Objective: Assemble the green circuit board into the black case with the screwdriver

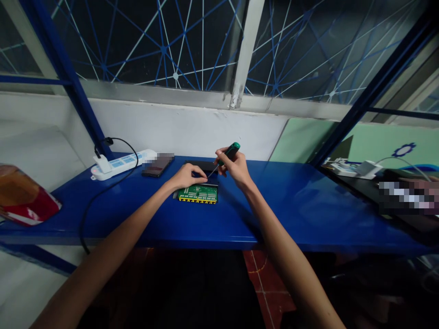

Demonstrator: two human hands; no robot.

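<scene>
A green-handled screwdriver is in my right hand, its thin shaft slanting down to the left. My left hand has thumb and fingertips pinched together right by the screwdriver's tip; whatever lies between them is too small to make out. Just below the left fingers is a green circuit board with a row of yellow ports along its near edge, lying in a dark metal casing. Behind both hands lies a flat black piece, partly covered by them.
On the blue table, a white power strip with a black cable and a dark phone lie to the left. A red and orange package stands far left. At the right are a white adapter and another person's hand.
</scene>
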